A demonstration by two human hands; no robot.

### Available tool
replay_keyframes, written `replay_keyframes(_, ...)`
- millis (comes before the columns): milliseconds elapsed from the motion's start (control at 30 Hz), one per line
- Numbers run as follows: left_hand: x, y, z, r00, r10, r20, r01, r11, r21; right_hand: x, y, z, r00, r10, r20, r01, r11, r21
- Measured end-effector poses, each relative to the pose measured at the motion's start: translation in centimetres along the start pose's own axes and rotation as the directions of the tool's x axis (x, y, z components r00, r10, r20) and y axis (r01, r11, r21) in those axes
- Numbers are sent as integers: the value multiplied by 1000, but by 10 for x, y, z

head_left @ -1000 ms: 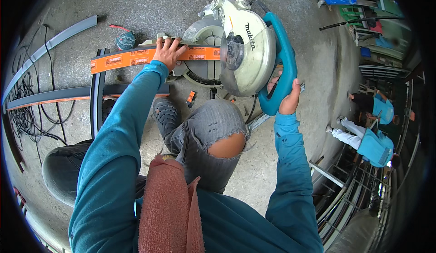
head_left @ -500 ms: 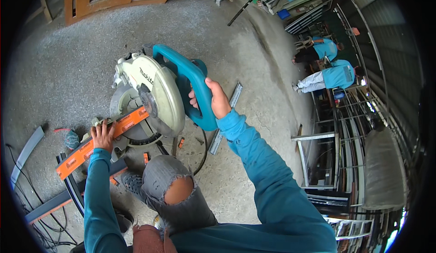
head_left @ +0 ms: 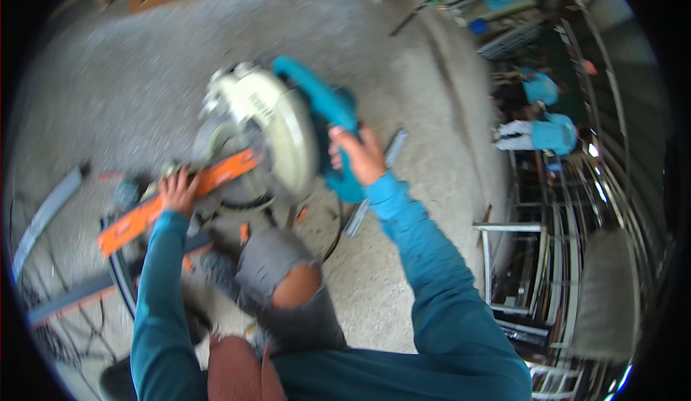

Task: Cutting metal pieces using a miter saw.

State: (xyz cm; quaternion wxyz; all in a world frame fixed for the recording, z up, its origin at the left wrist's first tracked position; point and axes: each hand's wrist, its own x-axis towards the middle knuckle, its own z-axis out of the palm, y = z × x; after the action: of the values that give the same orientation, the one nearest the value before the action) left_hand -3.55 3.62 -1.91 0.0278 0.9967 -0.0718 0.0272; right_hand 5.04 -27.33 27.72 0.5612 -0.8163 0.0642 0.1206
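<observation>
A mitre saw (head_left: 277, 124) with a pale blade guard and a teal loop handle (head_left: 306, 80) stands on the floor in front of me. My right hand (head_left: 360, 155) is wrapped round the near part of that handle. A long, straight bar with an orange face (head_left: 133, 224) lies across the saw's base, its far end beside the blade guard. My left hand (head_left: 178, 191) grips this bar near its middle, fingers over the top. The blade itself is hidden by the guard, and motion blurs the saw.
Several small orange-faced offcuts (head_left: 245, 232) lie near my knee. A metal strip (head_left: 376, 183) rests right of the saw. More long profiles (head_left: 72, 306) and cables are at the left. Two people (head_left: 551, 134) stand at the far right, by racks of metal frames (head_left: 515, 227).
The whole view has shifted and blurred, so the saw, bar and both hands appear farther right. Both hands keep their holds.
</observation>
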Motion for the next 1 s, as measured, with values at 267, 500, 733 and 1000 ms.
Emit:
replay_keyframes(267, -1, 1, -9, 997, 25, -76, -26, 1000, -10, -8, 33, 5, 994, -106, 0, 106, 994, 0)
replay_keyframes(500, 2, 3, -12, 1000, -2, -9, 2, 999, 44, -11, 41, 7, 992, -123, 6, 123, 991, -55)
replay_keyframes(733, 2, 4, -12, 1000, -6, 13, 5, 1000, 27, -12, 48, 7, 994, -111, -9, 111, 993, -28)
replay_keyframes(1000, 1, 3, -12, 1000, 14, -20, -12, 995, 94, -12, 47, 7, 996, -92, -15, 92, 996, -6)
